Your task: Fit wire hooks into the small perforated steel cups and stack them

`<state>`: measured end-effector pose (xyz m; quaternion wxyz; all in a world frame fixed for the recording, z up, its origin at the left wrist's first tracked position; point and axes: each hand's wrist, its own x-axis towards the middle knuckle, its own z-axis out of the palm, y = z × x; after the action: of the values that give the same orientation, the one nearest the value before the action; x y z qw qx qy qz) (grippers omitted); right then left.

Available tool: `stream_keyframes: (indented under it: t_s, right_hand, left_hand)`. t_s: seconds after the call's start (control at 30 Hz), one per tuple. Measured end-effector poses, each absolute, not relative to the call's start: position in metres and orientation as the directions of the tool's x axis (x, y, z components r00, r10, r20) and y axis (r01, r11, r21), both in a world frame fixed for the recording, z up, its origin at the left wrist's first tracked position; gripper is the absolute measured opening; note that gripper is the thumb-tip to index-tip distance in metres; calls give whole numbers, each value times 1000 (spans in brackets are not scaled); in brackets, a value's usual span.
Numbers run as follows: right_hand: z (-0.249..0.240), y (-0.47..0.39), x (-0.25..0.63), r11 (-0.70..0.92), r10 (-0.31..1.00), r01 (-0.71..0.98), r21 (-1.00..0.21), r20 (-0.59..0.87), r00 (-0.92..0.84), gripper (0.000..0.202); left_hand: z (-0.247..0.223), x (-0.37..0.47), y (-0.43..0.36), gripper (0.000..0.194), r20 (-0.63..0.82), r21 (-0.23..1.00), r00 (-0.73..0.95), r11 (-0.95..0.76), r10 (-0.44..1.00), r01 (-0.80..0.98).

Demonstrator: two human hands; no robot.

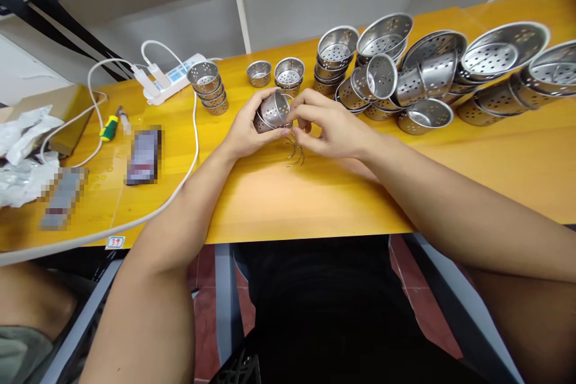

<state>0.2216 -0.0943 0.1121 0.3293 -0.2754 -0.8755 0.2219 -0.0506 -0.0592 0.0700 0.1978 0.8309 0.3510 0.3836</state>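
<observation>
Both forearms are bare from the wrists up to the frame's edge, with no sleeve, watch, band or glove on them. The left hand (245, 132) and right hand (335, 129) carry no rings on their fingers. Dark, black clothing covers the lap.

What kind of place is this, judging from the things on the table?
Probably a small workshop or assembly bench. Many identical perforated metal cups are piled on the wooden table, a screwdriver lies near a power strip, and both hands hold one cup.

Two flat items (144, 156) left of the hands (292, 126) are blurred beyond telling.
</observation>
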Motion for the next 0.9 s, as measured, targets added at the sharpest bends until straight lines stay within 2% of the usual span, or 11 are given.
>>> stream_keyframes:
  t_s: [0.2, 0.63, 0.8, 0.9]
  right_hand:
    - [107, -87, 228, 761, 629, 355, -543, 484, -609, 34]
    - [103, -81, 229, 761, 626, 316, -566, 516, -584, 54]
    - [105, -84, 226, 750, 640, 293, -593, 539, -547, 50]
    - [108, -84, 230, 737, 637, 236, -633, 536, -554, 47]
  left_hand:
    - [74, -54, -62, 112, 470, 583, 481, -670, 740, 460]
    - [82, -56, -63, 112, 443, 606, 520, -671, 731, 427]
    - [81, -62, -60, 111, 443, 603, 523, -674, 728, 428]
    - [75, -71, -50, 108, 504, 566, 499, -705, 706, 427]
